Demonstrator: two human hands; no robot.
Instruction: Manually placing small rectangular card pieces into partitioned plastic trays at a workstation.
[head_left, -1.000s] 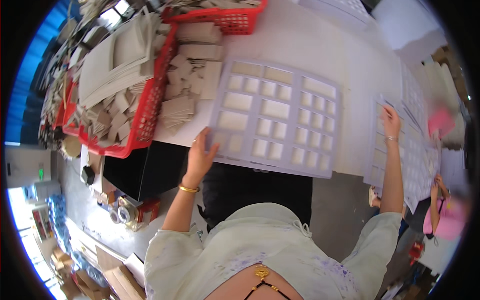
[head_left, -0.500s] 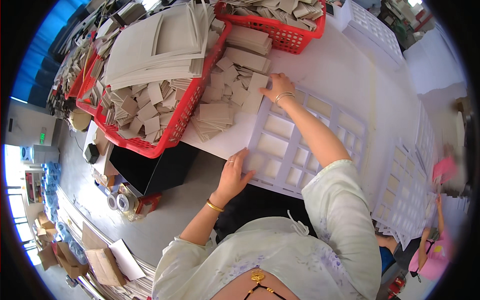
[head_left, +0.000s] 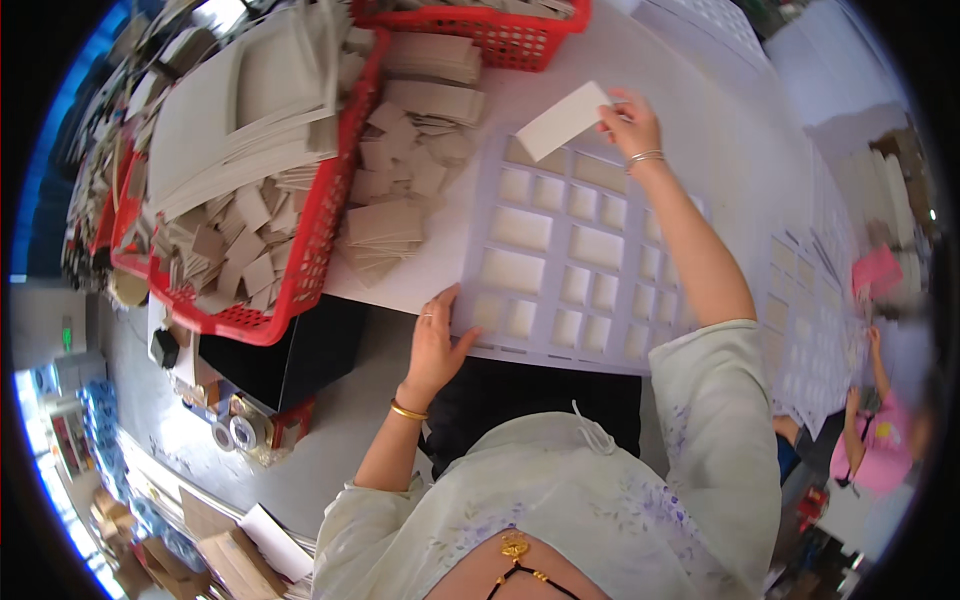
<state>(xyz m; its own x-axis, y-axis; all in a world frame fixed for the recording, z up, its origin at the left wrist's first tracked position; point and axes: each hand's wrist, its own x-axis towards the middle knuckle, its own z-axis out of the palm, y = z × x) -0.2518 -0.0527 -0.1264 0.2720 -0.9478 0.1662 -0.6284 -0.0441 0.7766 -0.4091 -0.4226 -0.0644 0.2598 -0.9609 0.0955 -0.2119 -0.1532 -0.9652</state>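
A pale lavender grid panel [head_left: 556, 235], divided into many rectangular openings, lies flat on the white table in front of me. My left hand [head_left: 435, 345] rests against its near left corner, thumb spread away from the fingers. Above the panel's far edge, my right hand [head_left: 637, 128] pinches a white rectangular card [head_left: 563, 122] by its right end, lifted and tilted. Left of the panel lie loose grey-white card pieces [head_left: 405, 160] and a small fanned stack of cards [head_left: 385, 228].
A red perforated basket [head_left: 345, 180] heaped with card pieces and large sheets stands at the left. Another red basket [head_left: 510, 42] sits at the far side. More grid panels [head_left: 795, 310] stand at the right, near a person in pink [head_left: 880, 445].
My right hand has picked up the white card from beside the panel's left edge and carried it right, over the far edge. My left hand stays at the corner. The view has shifted.
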